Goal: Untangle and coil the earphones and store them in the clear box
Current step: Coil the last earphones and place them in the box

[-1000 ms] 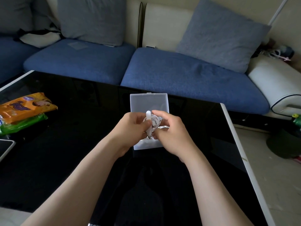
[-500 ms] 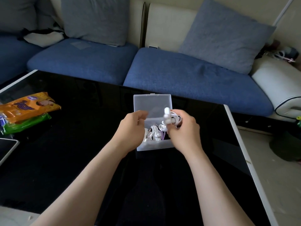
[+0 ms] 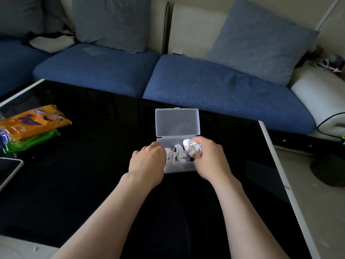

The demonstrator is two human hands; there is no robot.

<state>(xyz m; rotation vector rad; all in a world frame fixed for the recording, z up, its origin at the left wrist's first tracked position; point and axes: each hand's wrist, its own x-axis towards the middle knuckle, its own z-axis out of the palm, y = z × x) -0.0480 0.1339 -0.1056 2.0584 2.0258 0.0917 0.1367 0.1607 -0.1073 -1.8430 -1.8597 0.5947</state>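
A: While the lid point(image 3: 177, 122) of the clear box point(image 3: 178, 168) stands open on its far side, toward the sofa point(image 3: 224, 94), where are the earphones point(image 3: 189, 148)?
B: In the right grip point(image 3: 211, 161), as a small white coiled bundle. Thumb and fingers are curled tight round it, pinching it just above the right half of the open box. That spot is blurred, so I cannot tell whether the bundle touches the rim.
A: And the left grip point(image 3: 147, 161)?
B: Knuckles up, fingers curled down over the left end of the clear box, holding that end wall. Its thumb is hidden.
A: Anything inside the box?
B: More white cords point(image 3: 175, 156) lie in a loose heap on its floor between the two grips, with a small purple piece point(image 3: 190, 159) at the heap's right side, just under the held bundle.
A: Where does the box sit?
B: On the glossy black bench point(image 3: 93, 184), toward its far edge, hinge side away from the person.
A: What else lies there?
B: At the left an orange snack packet point(image 3: 35, 118) rests partly on a green packet point(image 3: 33, 141), well apart from the box. Nearer the person, a flat device point(image 3: 9, 171) with a dark screen and pale rim is cut off at the left edge of the view. A grey-blue cushion point(image 3: 261, 42) leans on the sofa back
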